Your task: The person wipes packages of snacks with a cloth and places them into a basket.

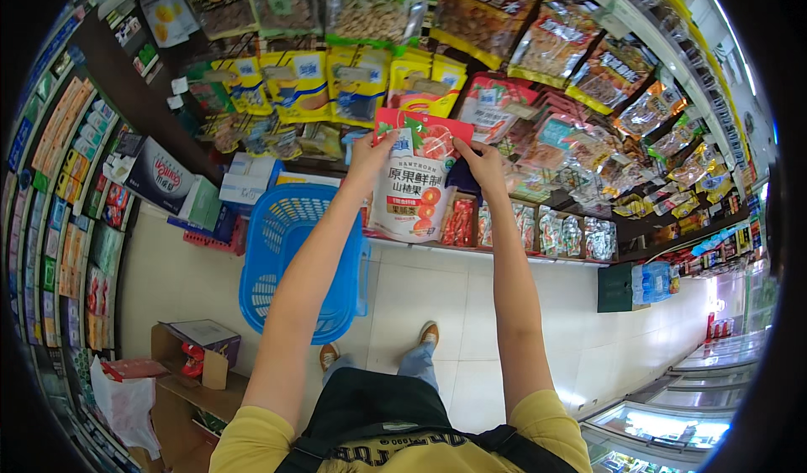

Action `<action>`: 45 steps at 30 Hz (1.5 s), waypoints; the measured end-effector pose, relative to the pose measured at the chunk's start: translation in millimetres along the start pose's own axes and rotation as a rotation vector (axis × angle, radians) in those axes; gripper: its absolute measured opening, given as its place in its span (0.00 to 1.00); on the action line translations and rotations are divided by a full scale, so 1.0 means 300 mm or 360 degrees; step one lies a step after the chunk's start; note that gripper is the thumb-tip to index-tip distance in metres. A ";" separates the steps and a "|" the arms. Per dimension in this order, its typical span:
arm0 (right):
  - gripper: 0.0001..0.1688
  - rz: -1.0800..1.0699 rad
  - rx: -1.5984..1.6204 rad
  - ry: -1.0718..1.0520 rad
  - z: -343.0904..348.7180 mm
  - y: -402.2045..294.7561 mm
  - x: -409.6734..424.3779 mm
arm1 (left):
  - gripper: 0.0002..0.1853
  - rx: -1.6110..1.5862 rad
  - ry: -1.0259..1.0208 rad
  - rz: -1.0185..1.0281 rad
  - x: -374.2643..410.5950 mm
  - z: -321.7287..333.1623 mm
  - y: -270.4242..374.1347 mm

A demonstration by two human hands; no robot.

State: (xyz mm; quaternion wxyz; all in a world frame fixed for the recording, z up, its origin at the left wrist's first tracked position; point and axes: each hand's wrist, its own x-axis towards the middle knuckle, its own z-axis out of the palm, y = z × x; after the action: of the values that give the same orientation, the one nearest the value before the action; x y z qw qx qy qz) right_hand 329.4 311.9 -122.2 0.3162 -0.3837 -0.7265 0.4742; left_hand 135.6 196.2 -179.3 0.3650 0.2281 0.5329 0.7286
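Both my hands hold a red and white pouch of hawthorn snack (410,186) upright by its upper corners, its printed front towards me. My left hand (371,161) pinches the left upper edge, and my right hand (482,164) grips the right upper corner. Yellow snack bags (296,88) hang on hooks just behind the pouch. Another red and white pouch (488,111) hangs behind my right hand. A blue plastic basket (353,284) is below my left forearm; the part of it that shows holds nothing.
Larger nut bags (375,10) hang higher on the rack. Small packets fill open boxes (460,221) along the low shelf. Cartons (161,174) stand at the left, near a stocked shelf (69,214). An open cardboard box (183,404) is at the lower left, bottled water (652,282) at the right, freezers (668,426) at the lower right.
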 end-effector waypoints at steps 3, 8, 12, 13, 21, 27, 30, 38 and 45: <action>0.21 0.0097 -0.0048 0.0013 -0.202 0.096 0.087 | 0.12 0.0104 0.0040 -0.0079 0.047 0.216 -0.064; 0.21 0.0307 -0.0007 0.0083 -0.417 0.247 0.198 | 0.11 0.0073 -0.0042 -0.0101 0.130 0.474 -0.180; 0.23 0.0134 -0.0076 0.0113 -0.538 0.374 0.329 | 0.11 -0.0047 -0.0107 -0.0089 0.229 0.609 -0.272; 0.23 0.0159 -0.0045 0.0103 -0.557 0.380 0.349 | 0.12 -0.0049 -0.0095 -0.0113 0.247 0.627 -0.281; 0.23 0.0158 -0.0074 0.0032 -0.603 0.354 0.373 | 0.14 -0.0134 -0.0101 -0.0053 0.234 0.662 -0.258; 0.23 0.0056 0.0068 -0.0056 -0.598 0.344 0.346 | 0.13 -0.0165 -0.0109 0.0001 0.187 0.658 -0.217; 0.22 0.0016 0.0113 -0.0122 -0.602 0.329 0.342 | 0.13 -0.0152 -0.0119 0.0047 0.177 0.642 -0.218; 0.23 0.0109 0.0048 -0.0019 -0.587 0.302 0.417 | 0.12 -0.0116 -0.0027 -0.0035 0.254 0.662 -0.186; 0.23 0.0126 0.0040 -0.0037 -0.582 0.296 0.376 | 0.11 -0.0109 0.0035 -0.0121 0.234 0.655 -0.219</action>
State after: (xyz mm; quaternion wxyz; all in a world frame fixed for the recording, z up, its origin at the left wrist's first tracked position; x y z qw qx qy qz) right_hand 439.0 509.2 -133.1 0.2936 -0.4025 -0.7084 0.4999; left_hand 252.2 381.2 -180.8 0.3941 0.1869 0.5200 0.7344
